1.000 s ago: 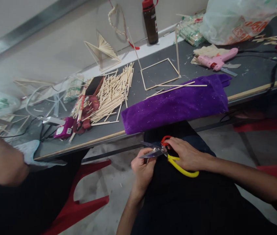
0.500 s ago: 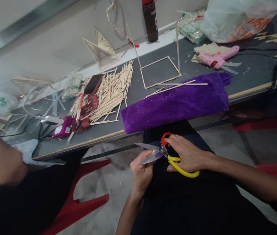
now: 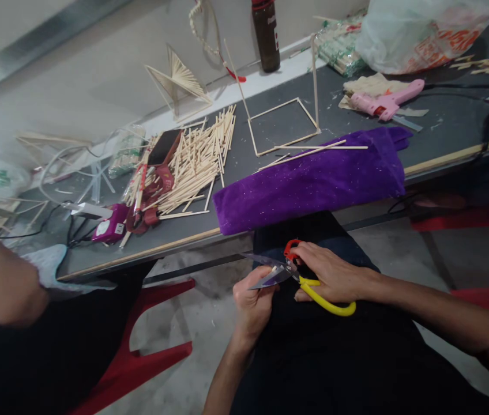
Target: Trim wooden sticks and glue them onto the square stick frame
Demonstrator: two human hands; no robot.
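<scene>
Over my lap, my right hand [image 3: 335, 271] grips scissors [image 3: 326, 301] with one red and one yellow handle; their blades stand apart and point left. My left hand [image 3: 251, 300] is closed in a pinch beside the blades, and a small pale tip, perhaps a stick end, shows between them. The rest of what it holds is hidden. Past both hands, a purple cloth [image 3: 309, 178] lies along the table edge with a few thin wooden sticks [image 3: 322, 148] on it. Behind it stands a square stick frame [image 3: 277, 109] with two upright sticks.
A pile of sticks [image 3: 201, 161] lies left of the frame, near a magenta device [image 3: 110, 225]. To the right are a pink glue gun [image 3: 387, 102] and a plastic bag [image 3: 426, 34]. A dark bottle [image 3: 267, 37] stands behind. Another person's arm [image 3: 6, 276] is at far left.
The scissors have shifted slightly right and their blades have come a little closer together. My left hand has moved slightly right. The things on the table have stayed put.
</scene>
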